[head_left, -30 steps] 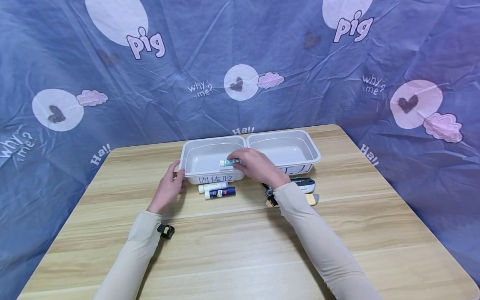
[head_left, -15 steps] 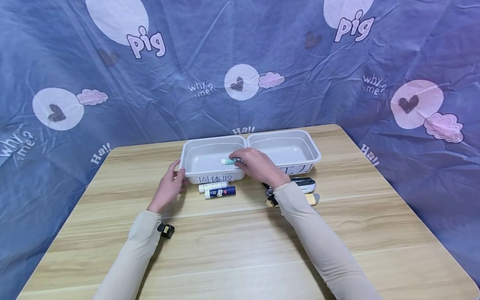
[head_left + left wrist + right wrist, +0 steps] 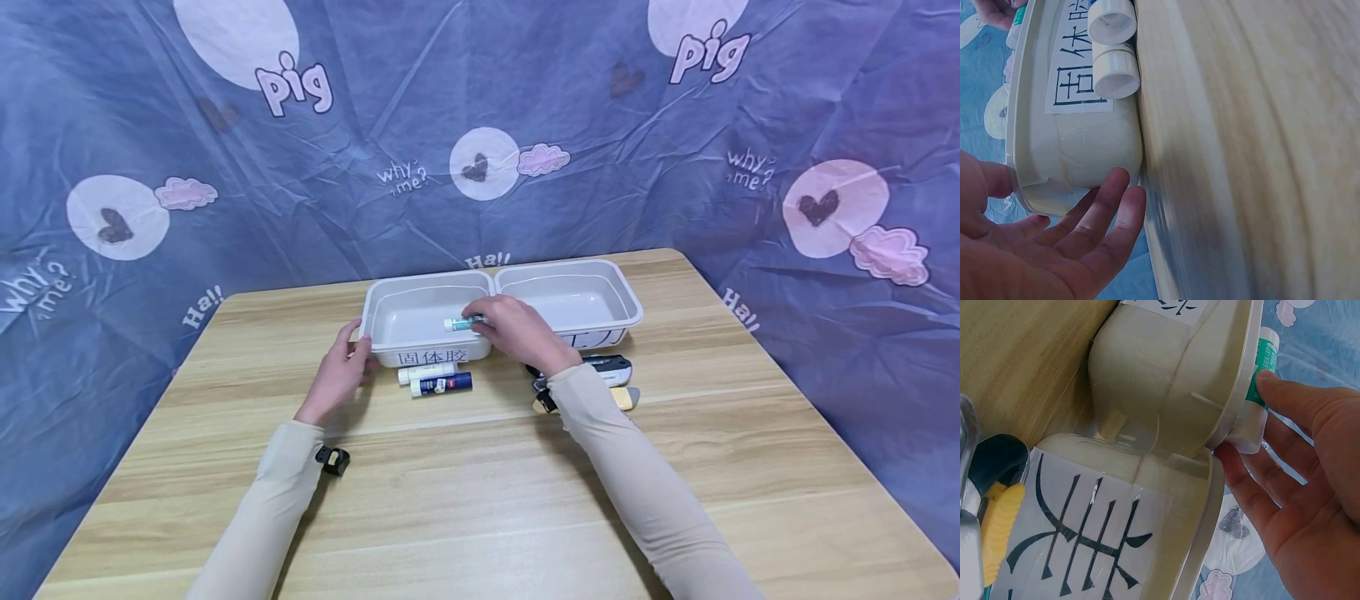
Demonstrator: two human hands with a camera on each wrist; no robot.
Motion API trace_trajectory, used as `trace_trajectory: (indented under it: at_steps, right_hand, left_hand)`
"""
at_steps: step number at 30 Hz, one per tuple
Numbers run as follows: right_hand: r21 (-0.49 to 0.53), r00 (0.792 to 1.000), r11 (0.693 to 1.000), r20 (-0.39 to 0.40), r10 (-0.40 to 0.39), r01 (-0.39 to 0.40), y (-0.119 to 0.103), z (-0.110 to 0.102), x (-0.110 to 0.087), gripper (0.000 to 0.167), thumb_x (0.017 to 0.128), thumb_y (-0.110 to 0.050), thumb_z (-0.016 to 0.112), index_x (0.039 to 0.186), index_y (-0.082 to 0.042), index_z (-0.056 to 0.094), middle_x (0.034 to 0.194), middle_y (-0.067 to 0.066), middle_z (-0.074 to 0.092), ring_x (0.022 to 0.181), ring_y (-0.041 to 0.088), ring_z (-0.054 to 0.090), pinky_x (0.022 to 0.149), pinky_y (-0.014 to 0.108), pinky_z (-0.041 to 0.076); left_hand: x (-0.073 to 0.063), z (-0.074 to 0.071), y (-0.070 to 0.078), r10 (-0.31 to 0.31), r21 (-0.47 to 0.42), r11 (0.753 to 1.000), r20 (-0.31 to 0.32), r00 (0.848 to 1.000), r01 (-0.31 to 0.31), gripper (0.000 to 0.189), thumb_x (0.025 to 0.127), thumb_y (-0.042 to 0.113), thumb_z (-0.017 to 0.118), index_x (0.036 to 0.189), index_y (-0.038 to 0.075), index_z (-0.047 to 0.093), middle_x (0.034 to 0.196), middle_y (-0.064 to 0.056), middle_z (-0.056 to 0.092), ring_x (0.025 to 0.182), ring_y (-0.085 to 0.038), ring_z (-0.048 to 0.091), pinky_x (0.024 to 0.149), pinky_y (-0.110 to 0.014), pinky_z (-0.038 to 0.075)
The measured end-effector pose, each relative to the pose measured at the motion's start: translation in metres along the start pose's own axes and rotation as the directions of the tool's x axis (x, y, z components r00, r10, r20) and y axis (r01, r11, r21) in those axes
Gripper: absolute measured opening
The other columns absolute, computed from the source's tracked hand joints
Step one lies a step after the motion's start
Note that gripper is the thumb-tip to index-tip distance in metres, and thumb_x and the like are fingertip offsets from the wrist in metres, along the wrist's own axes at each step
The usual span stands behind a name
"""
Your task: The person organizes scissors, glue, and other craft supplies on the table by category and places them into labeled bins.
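Observation:
My right hand (image 3: 517, 332) pinches a glue stick (image 3: 1266, 356) with a green label and white ends between thumb and fingers. It holds the stick level at the opening of the left grey plastic bin (image 3: 397, 318), near that bin's right end. My left hand (image 3: 337, 377) grips the same bin's left end; its thumb (image 3: 992, 179) is at the rim and its fingers lie along the outer wall. Against the front of this bin, a white glue stick (image 3: 422, 374) and a dark blue glue stick (image 3: 444, 384) lie side by side on the table.
A second grey bin (image 3: 562, 302) stands end to end with the first, on its right. Both have printed paper labels in front. Before the second bin lie a black-and-white utility knife (image 3: 617, 372) and a yellow one (image 3: 624, 398), partly behind the right forearm. Patterned blue cloth (image 3: 480, 225) hangs behind the table.
The right hand and the green-labelled glue stick have shifted very slightly to the right. My left hand stays on the bin's end.

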State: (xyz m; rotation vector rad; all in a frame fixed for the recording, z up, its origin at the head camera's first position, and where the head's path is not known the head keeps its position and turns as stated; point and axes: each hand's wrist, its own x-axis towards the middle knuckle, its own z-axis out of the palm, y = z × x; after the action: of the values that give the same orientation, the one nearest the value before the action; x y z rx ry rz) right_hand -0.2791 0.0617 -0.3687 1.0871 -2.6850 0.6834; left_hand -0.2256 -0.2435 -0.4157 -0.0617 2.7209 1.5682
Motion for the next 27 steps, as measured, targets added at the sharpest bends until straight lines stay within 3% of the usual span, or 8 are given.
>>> trace_trajectory:
  at_steps: [27]
  right_hand:
    - [-0.018,1.000,1.000,0.019,0.025,-0.024,-0.0004,-0.0010,-0.0011,0.026,0.095,-0.005,0.071,0.121,-0.009,0.073,0.121,0.005,0.074,0.116,0.027,0.067,0.103,0.043,0.053]
  left_hand:
    - [-0.0018,-0.0012,0.0029,-0.003,0.005,1.000,0.005,1.000,0.003,0.061,0.112,0.039,0.034,0.165,0.014,0.017,0.137,-0.033,0.056,0.113,-0.042,0.066,0.087,-0.045,0.061]
